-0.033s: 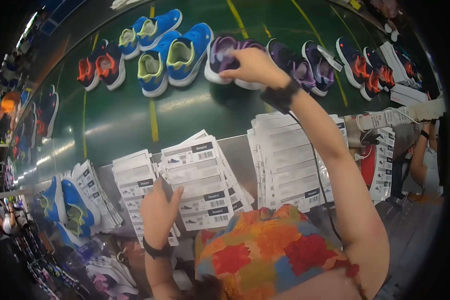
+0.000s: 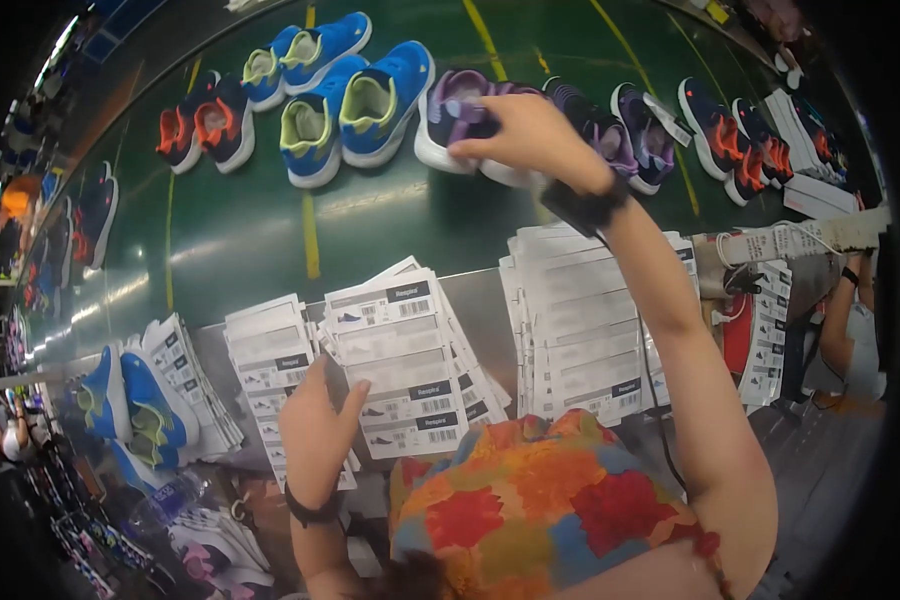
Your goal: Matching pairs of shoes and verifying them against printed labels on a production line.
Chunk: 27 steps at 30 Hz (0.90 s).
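My right hand reaches over the green surface to a dark purple shoe with a white sole. Its thumb and fingers close round the shoe's heel collar. The pair's other shoe is mostly hidden beneath this hand. My left hand hangs over white label sheets, thumb and forefinger apart, with nothing seen between them. Another stack of label sheets lies partly under that hand, and a thicker stack lies beneath my right forearm.
Blue shoes stand left of the purple pair, with navy and orange shoes further left. More purple shoes and navy-orange shoes stand to the right. Blue shoes sit at the near left. A person's arm shows at the right edge.
My right hand has shifted slightly to the right, and more of the purple collar shows between its thumb and fingers. My left hand stays in place over the label sheets.
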Each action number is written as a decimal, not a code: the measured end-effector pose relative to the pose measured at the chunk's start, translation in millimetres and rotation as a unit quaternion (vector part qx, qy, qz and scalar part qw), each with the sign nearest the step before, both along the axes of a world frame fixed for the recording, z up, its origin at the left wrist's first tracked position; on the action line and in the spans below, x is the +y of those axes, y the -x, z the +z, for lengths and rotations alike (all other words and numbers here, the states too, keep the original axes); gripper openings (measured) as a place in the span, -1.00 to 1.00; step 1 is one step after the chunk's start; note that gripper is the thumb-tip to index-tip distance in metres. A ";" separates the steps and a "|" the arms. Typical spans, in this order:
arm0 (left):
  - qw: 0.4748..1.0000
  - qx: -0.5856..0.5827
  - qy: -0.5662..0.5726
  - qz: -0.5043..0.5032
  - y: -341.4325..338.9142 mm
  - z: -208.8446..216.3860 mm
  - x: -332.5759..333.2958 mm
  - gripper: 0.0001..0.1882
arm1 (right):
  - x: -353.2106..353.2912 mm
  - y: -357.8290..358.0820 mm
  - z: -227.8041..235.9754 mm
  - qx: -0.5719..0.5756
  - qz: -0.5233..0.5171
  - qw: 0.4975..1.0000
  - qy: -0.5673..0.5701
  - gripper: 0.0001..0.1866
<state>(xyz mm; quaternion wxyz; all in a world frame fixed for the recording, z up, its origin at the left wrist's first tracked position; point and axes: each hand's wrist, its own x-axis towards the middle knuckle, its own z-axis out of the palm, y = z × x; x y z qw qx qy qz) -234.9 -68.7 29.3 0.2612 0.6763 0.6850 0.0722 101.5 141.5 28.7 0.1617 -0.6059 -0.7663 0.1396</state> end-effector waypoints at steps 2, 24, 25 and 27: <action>0.993 -0.089 0.041 0.058 2.7 11.4 -15.9 -0.28 | -62.5 17.7 39.6 0.094 0.019 0.995 0.000 -0.58; 0.918 -0.171 -0.258 -0.247 -34.3 10.9 48.5 -0.66 | -156.6 62.1 3.5 0.218 0.193 0.956 -0.028 -0.76; 0.929 -0.158 -0.232 -0.243 -36.2 17.6 56.9 -0.70 | -144.3 62.1 5.0 0.286 0.169 0.942 0.044 -0.84; 0.946 -0.179 -0.177 -0.204 -39.0 19.7 69.4 -0.80 | -124.9 57.7 3.7 0.359 0.075 0.897 0.247 -0.84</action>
